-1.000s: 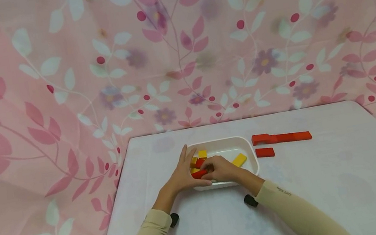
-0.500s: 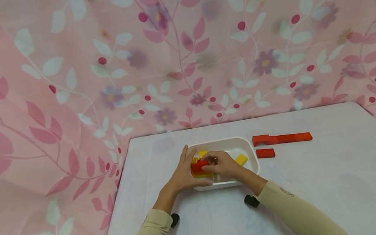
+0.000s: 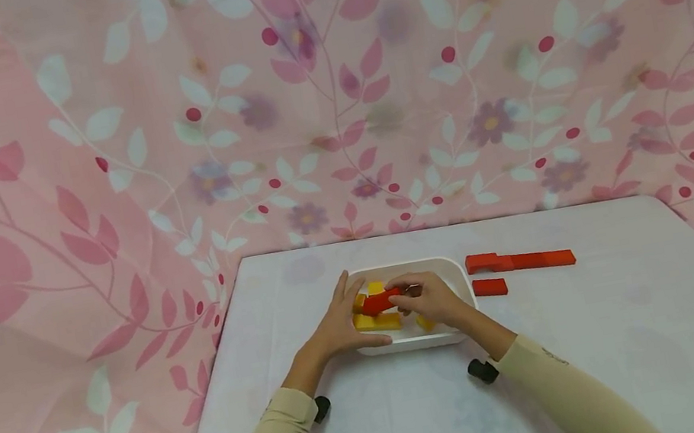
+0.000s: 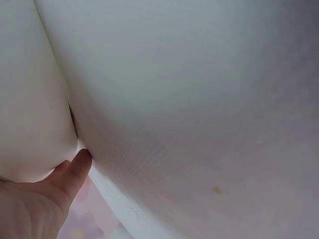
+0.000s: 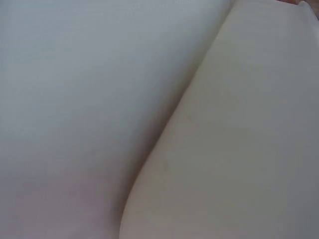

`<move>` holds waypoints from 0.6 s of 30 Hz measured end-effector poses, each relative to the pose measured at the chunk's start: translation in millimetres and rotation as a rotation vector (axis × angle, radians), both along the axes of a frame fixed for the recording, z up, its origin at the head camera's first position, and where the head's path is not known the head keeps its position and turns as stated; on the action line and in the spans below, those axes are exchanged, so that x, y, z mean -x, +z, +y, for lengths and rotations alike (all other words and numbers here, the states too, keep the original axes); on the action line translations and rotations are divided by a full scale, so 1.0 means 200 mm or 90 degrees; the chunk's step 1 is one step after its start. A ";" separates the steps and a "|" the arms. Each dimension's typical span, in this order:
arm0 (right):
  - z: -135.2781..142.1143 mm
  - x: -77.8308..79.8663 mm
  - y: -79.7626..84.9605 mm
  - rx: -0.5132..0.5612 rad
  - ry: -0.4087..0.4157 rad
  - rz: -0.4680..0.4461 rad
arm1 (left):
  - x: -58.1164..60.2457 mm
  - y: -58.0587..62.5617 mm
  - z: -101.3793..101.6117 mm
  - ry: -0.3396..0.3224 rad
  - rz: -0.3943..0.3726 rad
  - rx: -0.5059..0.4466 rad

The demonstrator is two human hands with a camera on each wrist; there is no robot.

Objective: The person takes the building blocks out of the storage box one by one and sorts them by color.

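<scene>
In the head view, a white plastic tray (image 3: 463,281) holds several yellow and red blocks. My right hand (image 3: 430,301) is over the tray and pinches a red block (image 3: 379,303) by its right end. A long yellow block (image 3: 376,322) lies below it at the tray's front left. My left hand (image 3: 337,325) spans the tray's left end, fingers and thumb extended along the outside. The left wrist view shows that hand (image 4: 45,199) against the tray's wall (image 4: 35,99). The right wrist view is mostly filled by the tray wall (image 5: 219,139).
A long red piece (image 3: 522,261) with a thicker left end lies right of the tray on the white-covered table (image 3: 618,331). In front of it lies a short red block (image 3: 490,287). A pink floral cloth (image 3: 326,96) hangs behind the table's far edge.
My right hand has moved right and slightly back with the red block, uncovering the long yellow block. My left hand has stayed at the tray's left end.
</scene>
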State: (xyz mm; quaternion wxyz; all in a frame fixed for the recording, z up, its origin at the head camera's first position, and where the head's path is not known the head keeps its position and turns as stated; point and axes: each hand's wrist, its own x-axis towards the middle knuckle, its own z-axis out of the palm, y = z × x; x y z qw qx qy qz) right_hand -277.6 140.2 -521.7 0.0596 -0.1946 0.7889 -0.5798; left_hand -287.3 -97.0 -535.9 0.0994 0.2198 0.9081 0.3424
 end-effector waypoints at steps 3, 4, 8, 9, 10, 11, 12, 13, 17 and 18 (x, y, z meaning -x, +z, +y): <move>0.04 -0.02 0.03 -0.024 0.008 -0.010 | 0.00 0.01 0.00 0.003 -0.004 0.004; 0.06 -0.03 0.04 -0.032 0.007 -0.015 | 0.00 0.01 0.00 0.004 -0.004 0.006; 0.12 -0.04 0.07 -0.034 -0.001 -0.026 | 0.01 0.00 0.00 0.009 -0.003 0.006; 0.13 -0.05 0.07 -0.028 -0.007 -0.025 | 0.01 0.00 0.00 0.010 -0.001 0.007; 0.15 -0.05 0.07 -0.021 -0.014 -0.025 | 0.01 0.00 0.00 0.011 -0.001 0.007; 0.17 -0.05 0.07 -0.017 -0.021 -0.026 | 0.01 0.00 0.01 0.011 -0.003 0.006; 0.18 -0.05 0.07 -0.015 -0.029 -0.028 | 0.01 0.00 0.01 0.011 -0.005 0.007; 0.20 -0.05 0.07 -0.014 -0.037 -0.029 | 0.01 -0.01 0.01 0.009 -0.007 0.006; 0.27 -0.07 0.10 -0.014 -0.057 -0.048 | 0.01 -0.01 0.00 0.006 -0.007 0.002; 0.28 -0.08 0.10 -0.012 -0.056 -0.050 | 0.01 -0.01 0.00 0.006 -0.005 -0.001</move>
